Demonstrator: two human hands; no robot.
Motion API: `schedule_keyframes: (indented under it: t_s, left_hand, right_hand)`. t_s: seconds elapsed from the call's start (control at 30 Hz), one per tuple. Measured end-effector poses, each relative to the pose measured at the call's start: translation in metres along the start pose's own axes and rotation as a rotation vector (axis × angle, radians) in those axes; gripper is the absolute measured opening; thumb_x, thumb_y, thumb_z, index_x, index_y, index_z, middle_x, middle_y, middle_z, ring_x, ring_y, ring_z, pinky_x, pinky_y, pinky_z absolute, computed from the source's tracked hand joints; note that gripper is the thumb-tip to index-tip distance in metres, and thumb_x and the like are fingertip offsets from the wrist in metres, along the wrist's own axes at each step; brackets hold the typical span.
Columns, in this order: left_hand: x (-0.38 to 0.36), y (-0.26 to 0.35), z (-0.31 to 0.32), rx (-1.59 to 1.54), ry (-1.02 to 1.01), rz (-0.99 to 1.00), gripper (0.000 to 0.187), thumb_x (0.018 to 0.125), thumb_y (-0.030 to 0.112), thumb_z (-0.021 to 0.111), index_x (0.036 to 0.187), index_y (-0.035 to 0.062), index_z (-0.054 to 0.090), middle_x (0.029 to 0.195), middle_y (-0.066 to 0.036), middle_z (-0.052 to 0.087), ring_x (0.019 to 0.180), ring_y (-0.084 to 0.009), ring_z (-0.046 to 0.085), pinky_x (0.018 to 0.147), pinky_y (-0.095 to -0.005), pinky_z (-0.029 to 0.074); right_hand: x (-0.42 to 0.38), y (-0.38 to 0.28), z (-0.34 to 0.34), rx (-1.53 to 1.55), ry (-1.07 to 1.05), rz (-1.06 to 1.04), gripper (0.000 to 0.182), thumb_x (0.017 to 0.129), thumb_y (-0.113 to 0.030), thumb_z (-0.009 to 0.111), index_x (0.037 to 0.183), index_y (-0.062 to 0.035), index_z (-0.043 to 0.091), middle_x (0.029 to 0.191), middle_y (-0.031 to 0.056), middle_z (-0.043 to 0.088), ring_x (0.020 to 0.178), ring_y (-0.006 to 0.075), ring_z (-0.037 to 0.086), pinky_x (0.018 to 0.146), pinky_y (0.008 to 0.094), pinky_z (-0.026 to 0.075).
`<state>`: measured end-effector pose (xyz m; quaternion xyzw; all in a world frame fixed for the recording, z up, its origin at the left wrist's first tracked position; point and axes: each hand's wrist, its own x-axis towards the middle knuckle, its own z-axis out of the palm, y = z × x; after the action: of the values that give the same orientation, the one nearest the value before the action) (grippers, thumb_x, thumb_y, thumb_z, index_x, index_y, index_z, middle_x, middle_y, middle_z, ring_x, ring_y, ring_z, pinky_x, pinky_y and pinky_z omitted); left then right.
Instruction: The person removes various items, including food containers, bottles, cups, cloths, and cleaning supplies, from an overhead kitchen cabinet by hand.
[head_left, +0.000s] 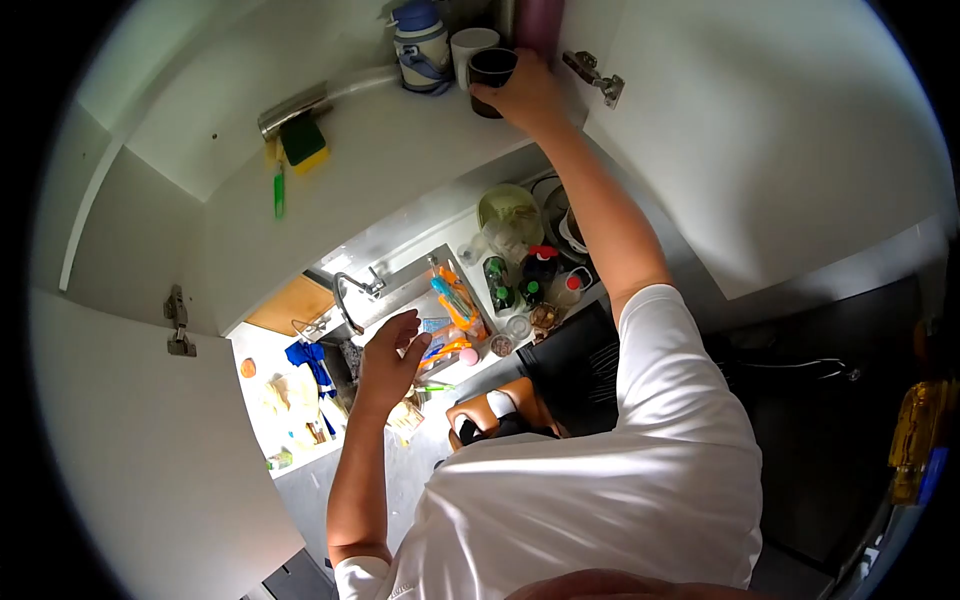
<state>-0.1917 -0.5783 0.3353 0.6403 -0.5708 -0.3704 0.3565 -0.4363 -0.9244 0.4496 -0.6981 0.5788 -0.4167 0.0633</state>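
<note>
My right hand [525, 95] reaches up into the open cabinet, its fingers wrapped round a dark cup [490, 80] on the shelf [390, 150]. Beside that cup stands a white cup [470, 48], and left of it a white and blue bottle [420, 50] with a strap. A purple-pink cylinder [538, 25] is behind my right hand. My left hand [392, 360] hangs lower down above the sink area, fingers apart, with nothing in it.
Open cabinet doors flank the shelf, one on the left [130, 430] and one on the right [790, 130]. A sponge [302, 140] lies on the shelf's left part. Below are a faucet [350, 300], several bottles and a bowl [508, 210] on the counter.
</note>
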Motion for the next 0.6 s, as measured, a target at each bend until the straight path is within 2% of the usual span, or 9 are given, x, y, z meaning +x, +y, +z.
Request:
schedule_keyframes:
  t_s: [0.1,0.23,0.3,0.33,0.37,0.4,0.47,0.5,0.6]
  left_hand:
    - [0.005,0.0,-0.002,-0.002,0.007,0.005,0.045,0.096,0.02,0.075,0.135,-0.0002,0.062,0.121,-0.02,0.073,0.11,-0.0271,0.072,0.097,-0.0369,0.057]
    - [0.022,0.031,-0.009,0.121,0.094,0.162,0.047,0.097,0.019,0.075,0.137,0.0012,0.06,0.122,-0.016,0.073,0.109,-0.0234,0.071,0.095,-0.0359,0.057]
    - [0.039,0.039,-0.01,0.0,0.182,0.22,0.062,0.094,0.022,0.079,0.145,0.001,0.052,0.123,-0.017,0.071,0.112,-0.0243,0.07,0.095,-0.0372,0.057]
    - [0.047,0.056,-0.013,-0.02,0.188,0.205,0.076,0.091,0.025,0.082,0.152,0.0007,0.043,0.13,-0.019,0.066,0.119,-0.0267,0.066,0.098,-0.0386,0.055]
    - [0.055,0.065,-0.014,-0.131,0.193,0.219,0.094,0.087,0.028,0.086,0.159,0.0022,0.032,0.142,-0.023,0.057,0.128,-0.0308,0.061,0.102,-0.0418,0.054]
    - [0.059,0.078,-0.014,-0.245,0.197,0.215,0.112,0.081,0.03,0.09,0.163,0.0038,0.018,0.151,-0.027,0.046,0.133,-0.0349,0.056,0.106,-0.0453,0.052]
    - [0.064,0.096,-0.009,-0.37,0.222,0.237,0.118,0.079,0.028,0.092,0.164,0.004,0.013,0.153,-0.028,0.043,0.134,-0.036,0.055,0.108,-0.0462,0.051]
    - [0.065,0.103,-0.006,-0.497,0.233,0.272,0.124,0.077,0.026,0.094,0.164,0.0042,0.009,0.154,-0.028,0.04,0.135,-0.0371,0.054,0.109,-0.047,0.05]
    - [0.068,0.1,-0.003,-0.592,0.26,0.297,0.117,0.075,0.02,0.095,0.16,0.0024,0.016,0.153,-0.024,0.04,0.134,-0.0339,0.054,0.108,-0.0439,0.053]
  right_hand:
    - [-0.007,0.004,-0.003,0.018,-0.021,-0.04,0.09,0.073,-0.051,0.089,0.135,0.0039,0.054,0.131,0.0254,0.063,0.121,0.0403,0.064,0.101,0.0444,0.054]
    - [-0.043,-0.016,-0.025,0.085,0.012,-0.126,0.09,0.072,-0.048,0.09,0.136,0.0044,0.055,0.131,0.0247,0.063,0.121,0.0394,0.064,0.101,0.0433,0.053]
    - [-0.057,-0.026,-0.034,0.349,-0.092,-0.258,0.095,0.069,-0.05,0.09,0.135,0.0076,0.053,0.124,0.0262,0.067,0.114,0.0413,0.067,0.1,0.0438,0.053]
    - [-0.064,-0.028,-0.03,0.54,-0.183,-0.234,0.087,0.072,-0.045,0.09,0.133,0.0071,0.056,0.116,0.0222,0.071,0.108,0.0356,0.07,0.098,0.0411,0.054]
    - [-0.073,-0.032,-0.025,0.549,-0.2,-0.239,0.087,0.072,-0.045,0.09,0.133,0.0071,0.056,0.116,0.0222,0.071,0.108,0.0356,0.07,0.098,0.0411,0.054]
    - [-0.082,-0.036,-0.021,0.848,-0.399,-0.082,0.08,0.076,-0.04,0.089,0.132,0.0065,0.056,0.115,0.0193,0.071,0.106,0.0311,0.071,0.096,0.0397,0.055]
    - [-0.107,-0.055,-0.021,1.354,-0.674,0.17,0.06,0.085,-0.028,0.082,0.13,0.0039,0.059,0.113,0.0119,0.071,0.101,0.02,0.07,0.094,0.0367,0.056]
    - [-0.115,-0.059,-0.021,1.453,-0.804,0.166,0.052,0.089,-0.025,0.078,0.13,0.0016,0.06,0.115,0.0118,0.071,0.1,0.0202,0.071,0.094,0.0371,0.057]
    - [-0.148,-0.076,-0.008,1.681,-0.892,0.369,0.048,0.092,-0.023,0.076,0.131,-0.0005,0.06,0.116,0.0108,0.07,0.102,0.0208,0.071,0.096,0.0377,0.058]
